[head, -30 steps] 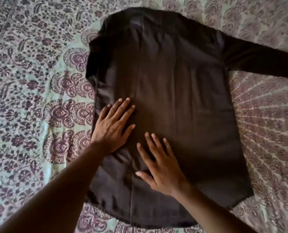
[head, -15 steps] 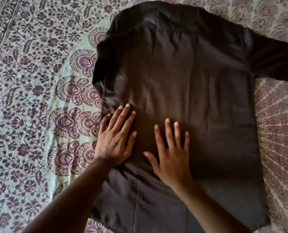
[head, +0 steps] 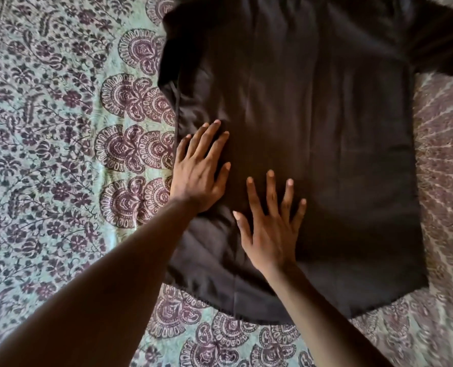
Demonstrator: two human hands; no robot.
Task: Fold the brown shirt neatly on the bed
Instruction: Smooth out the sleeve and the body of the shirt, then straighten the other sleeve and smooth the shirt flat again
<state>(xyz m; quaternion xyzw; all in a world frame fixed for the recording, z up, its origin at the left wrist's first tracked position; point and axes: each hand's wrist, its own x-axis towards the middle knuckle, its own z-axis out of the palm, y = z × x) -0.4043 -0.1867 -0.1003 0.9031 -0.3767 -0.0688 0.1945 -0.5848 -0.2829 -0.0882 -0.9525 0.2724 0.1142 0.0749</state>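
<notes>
The brown shirt (head: pixel 325 128) lies flat on the bed, its hem toward me and its collar end cut off by the top of the frame. Its left side is folded in over the body, and the right sleeve (head: pixel 442 46) stretches out to the upper right. My left hand (head: pixel 197 172) lies flat with straight fingers on the folded left edge of the shirt. A little nearer the hem, my right hand (head: pixel 270 226) presses palm down on the fabric, fingers spread.
The bed is covered by a patterned sheet (head: pixel 61 154), pale green with maroon floral and fan motifs on the left and a pinkish ray pattern (head: pixel 447 181) on the right. Sheet surrounds the shirt on the left, right and near sides.
My right hand slid up and to the right across the shirt body. The left hand stayed on the folded edge. The view moved forward, so the shirt's top has left the frame.
</notes>
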